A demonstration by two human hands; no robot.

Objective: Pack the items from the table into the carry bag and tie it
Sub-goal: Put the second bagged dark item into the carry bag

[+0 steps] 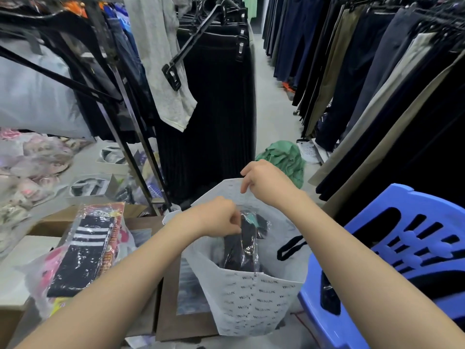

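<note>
White lettered carry bag (251, 298) gapes upright below the right hand (264, 182)'s pinch. The left hand (216, 217) pinches a clear-wrapped black packet (242, 248) standing inside.

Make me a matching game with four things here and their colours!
Things:
1 bag
2 chair
3 cloth on the floor
4 socks

Colours:
A green
B black with white stripes
C white with small print
D blue

Pairs: 1-C, 2-D, 3-A, 4-B
</note>
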